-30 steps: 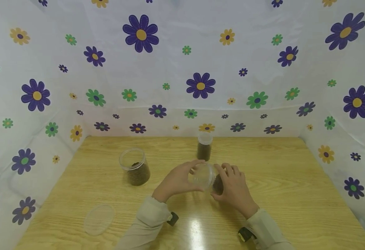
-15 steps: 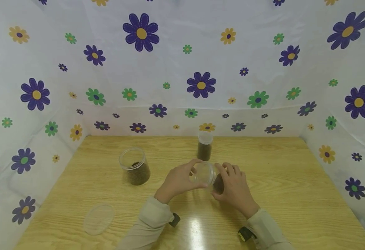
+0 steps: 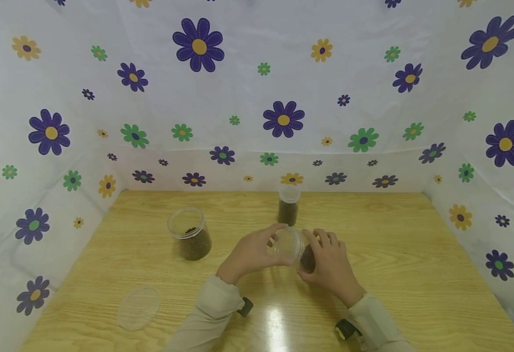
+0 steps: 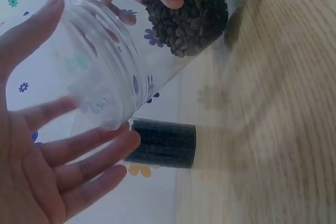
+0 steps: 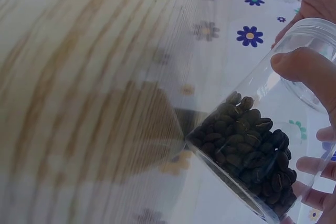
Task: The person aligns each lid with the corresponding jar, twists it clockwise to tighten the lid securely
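A clear jar (image 3: 308, 259) part-filled with dark beans (image 5: 247, 156) leans on its bottom edge, its mouth tilted to the left. Round its body curls my right hand (image 3: 331, 266), thumb and fingers on opposite sides. My left hand (image 3: 250, 254) holds the clear lid (image 3: 285, 244) at the jar's mouth by its rim, between thumb and fingers. In the left wrist view the lid (image 4: 86, 66) sits against the jar's threaded neck, and the fingers of my left hand (image 4: 68, 156) are spread along its edge. Whether it is screwed tight I cannot tell.
Just behind my hands stands a narrower lidded jar (image 3: 288, 211) with dark contents. To the left is an upright, uncovered jar (image 3: 194, 247) holding beans. A loose clear disc-shaped lid (image 3: 139, 308) lies at the front left of the wooden table (image 3: 397, 274). Flowered cloth surrounds the table.
The left hand's thumb and fingers have shifted slightly around the lid. The right hand and the tilted jar have stayed nearly in place.
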`<move>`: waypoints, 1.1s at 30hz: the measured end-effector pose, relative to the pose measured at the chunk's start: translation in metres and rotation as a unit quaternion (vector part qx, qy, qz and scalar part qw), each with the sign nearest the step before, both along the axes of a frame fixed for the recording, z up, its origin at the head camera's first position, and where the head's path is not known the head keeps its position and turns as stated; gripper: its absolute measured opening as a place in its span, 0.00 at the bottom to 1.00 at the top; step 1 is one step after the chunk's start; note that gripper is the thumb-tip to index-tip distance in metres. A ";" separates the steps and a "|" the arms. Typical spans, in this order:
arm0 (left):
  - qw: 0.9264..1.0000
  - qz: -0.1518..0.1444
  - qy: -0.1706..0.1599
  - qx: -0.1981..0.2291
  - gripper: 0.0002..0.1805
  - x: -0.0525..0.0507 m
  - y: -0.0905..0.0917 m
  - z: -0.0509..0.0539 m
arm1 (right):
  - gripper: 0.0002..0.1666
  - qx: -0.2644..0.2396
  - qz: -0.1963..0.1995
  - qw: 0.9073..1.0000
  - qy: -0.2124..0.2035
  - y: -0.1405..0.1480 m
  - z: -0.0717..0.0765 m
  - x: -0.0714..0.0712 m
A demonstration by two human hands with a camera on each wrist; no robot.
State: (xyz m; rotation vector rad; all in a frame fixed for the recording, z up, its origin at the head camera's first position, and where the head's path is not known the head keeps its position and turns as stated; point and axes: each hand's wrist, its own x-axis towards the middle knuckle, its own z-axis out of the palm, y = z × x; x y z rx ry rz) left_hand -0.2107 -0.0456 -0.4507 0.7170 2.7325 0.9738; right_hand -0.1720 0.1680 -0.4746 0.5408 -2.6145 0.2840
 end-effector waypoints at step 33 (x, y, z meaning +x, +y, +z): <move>0.994 -0.046 -0.049 0.088 0.46 0.003 0.002 0.002 | 0.56 -0.001 0.004 1.000 0.012 0.000 -0.001 0.001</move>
